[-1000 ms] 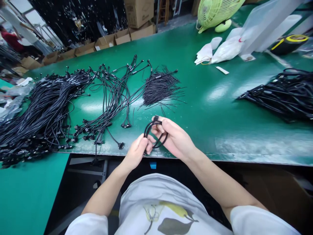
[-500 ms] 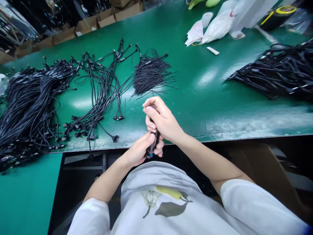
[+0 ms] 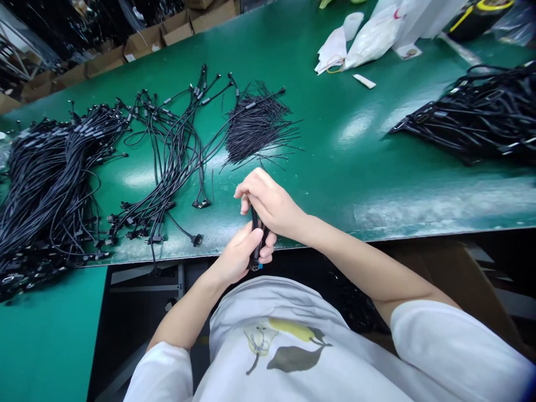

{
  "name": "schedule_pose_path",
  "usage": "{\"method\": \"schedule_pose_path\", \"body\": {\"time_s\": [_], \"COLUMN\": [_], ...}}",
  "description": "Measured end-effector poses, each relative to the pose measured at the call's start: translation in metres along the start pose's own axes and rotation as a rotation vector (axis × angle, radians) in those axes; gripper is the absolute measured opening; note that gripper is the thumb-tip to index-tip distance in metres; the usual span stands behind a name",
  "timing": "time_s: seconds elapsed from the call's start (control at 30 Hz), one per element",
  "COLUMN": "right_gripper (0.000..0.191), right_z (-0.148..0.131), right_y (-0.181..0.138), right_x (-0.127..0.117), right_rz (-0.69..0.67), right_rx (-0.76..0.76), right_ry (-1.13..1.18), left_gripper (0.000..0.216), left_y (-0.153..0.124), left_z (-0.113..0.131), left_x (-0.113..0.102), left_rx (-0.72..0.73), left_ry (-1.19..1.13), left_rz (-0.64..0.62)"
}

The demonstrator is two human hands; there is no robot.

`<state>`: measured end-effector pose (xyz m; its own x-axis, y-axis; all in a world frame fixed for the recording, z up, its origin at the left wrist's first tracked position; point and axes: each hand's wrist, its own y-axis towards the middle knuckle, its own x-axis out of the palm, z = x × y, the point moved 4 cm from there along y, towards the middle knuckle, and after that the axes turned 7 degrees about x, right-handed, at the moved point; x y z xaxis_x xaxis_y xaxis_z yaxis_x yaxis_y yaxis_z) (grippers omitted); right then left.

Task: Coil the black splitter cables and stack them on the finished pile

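Observation:
My left hand is closed around the lower part of a folded black cable, its thumb pressed along it, just off the table's front edge. A connector and a small blue spot show at the cable's lower end. Bent over the top of the same cable, my right hand has its fingers curled in around it. Its palm side and part of the cable are hidden. Beyond the hands lies a pile of thin black twist ties. Loose black cables with connectors spread to the left of it.
A thick heap of black cables covers the green table's left end. Bundled cables lie at the right. White bags, a white scrap and a black-yellow roll are at the back. Cardboard boxes stand beyond.
My right hand has shifted slightly left and turned over the cable's top, and more of the folded cable shows between the hands. My left hand keeps its hold.

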<state>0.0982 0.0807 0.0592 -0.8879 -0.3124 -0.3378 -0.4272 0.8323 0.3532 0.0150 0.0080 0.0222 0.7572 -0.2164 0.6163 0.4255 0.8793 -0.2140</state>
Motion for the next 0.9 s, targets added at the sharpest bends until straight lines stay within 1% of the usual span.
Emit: {"method": "schedule_pose_path", "body": {"time_s": [0.1,0.13,0.17,0.2,0.27,0.33,0.37,0.4,0.47,0.57,0.67,0.77,0.83,0.9], "right_gripper": [0.023,0.024,0.024,0.023,0.024,0.03,0.03,0.027,0.023,0.03,0.032,0.033,0.033,0.033], "right_z": [0.008,0.009,0.009,0.007,0.0,-0.005,-0.006,-0.006,-0.006,-0.008,-0.01,-0.007,-0.005,-0.006], "right_y": [-0.001,-0.001,-0.001,-0.002,-0.009,-0.023,-0.03,-0.036,-0.044,-0.049,-0.05,-0.049,-0.047,-0.043], "right_x": [-0.003,-0.006,-0.011,-0.015,-0.023,-0.026,-0.026,-0.026,-0.026,-0.024,-0.021,-0.018,-0.018,-0.022], "right_rz": [0.02,0.013,-0.002,-0.027,-0.129,-0.276,-0.348,-0.4,-0.432,-0.41,-0.413,-0.439,-0.455,-0.463], "right_rx": [0.089,0.106,0.083,0.017,-0.226,-0.485,-0.566,-0.608,-0.595,-0.567,-0.594,-0.602,-0.611,-0.608], "right_ry": [-0.094,-0.146,-0.214,-0.296,-0.478,-0.644,-0.712,-0.766,-0.853,-0.937,-0.926,-0.886,-0.905,-0.944], "left_gripper": [0.033,0.034,0.034,0.034,0.033,0.032,0.032,0.032,0.032,0.03,0.027,0.028,0.031,0.033], "left_y": [0.002,0.002,0.002,0.002,0.001,-0.001,-0.003,-0.004,-0.005,-0.004,-0.003,-0.002,-0.001,0.002], "left_z": [-0.003,-0.004,-0.005,-0.004,-0.001,0.002,0.003,0.004,0.006,0.011,0.016,0.019,0.019,0.018], "left_x": [-0.001,-0.003,-0.006,-0.01,-0.017,-0.02,-0.02,-0.019,-0.016,-0.014,-0.014,-0.017,-0.018,-0.019], "left_rx": [-0.04,-0.057,-0.067,-0.07,-0.069,-0.098,-0.121,-0.139,-0.13,-0.016,0.077,0.122,0.117,0.082], "left_ry": [0.09,0.115,0.139,0.161,0.202,0.265,0.311,0.365,0.461,0.598,0.873,1.12,1.151,1.069], "left_rz": [-0.01,-0.005,0.009,0.026,0.042,-0.011,-0.058,-0.104,-0.151,-0.157,-0.183,-0.173,-0.162,-0.153]}}
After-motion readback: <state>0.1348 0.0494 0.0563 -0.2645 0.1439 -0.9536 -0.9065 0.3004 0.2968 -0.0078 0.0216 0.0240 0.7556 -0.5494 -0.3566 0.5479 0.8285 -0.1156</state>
